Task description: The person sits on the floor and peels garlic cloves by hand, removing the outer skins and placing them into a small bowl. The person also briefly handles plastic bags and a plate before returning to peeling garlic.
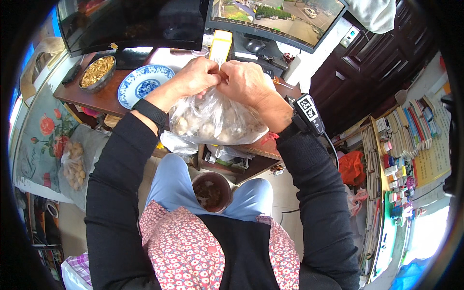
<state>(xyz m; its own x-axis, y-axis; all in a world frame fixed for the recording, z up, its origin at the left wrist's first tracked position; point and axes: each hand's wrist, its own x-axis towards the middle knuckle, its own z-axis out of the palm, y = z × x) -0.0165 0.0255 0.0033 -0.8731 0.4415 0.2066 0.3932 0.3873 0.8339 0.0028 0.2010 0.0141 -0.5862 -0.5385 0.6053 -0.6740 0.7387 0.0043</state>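
A clear plastic bag filled with pale, lumpy pieces rests at the front edge of the brown wooden desk. My left hand and my right hand pinch its gathered top close together, the fingertips hidden in the folds. Left of the bag lies a white plate with a blue floral pattern. Farther left, a metal bowl holds yellowish-brown pieces. Just behind my hands stands a yellow and white box.
Two monitors stand behind the desk. A screwdriver lies at its right. Between my knees is a dark red bucket. Another bag of round pieces lies at left. Shelves with books and small bottles stand at right.
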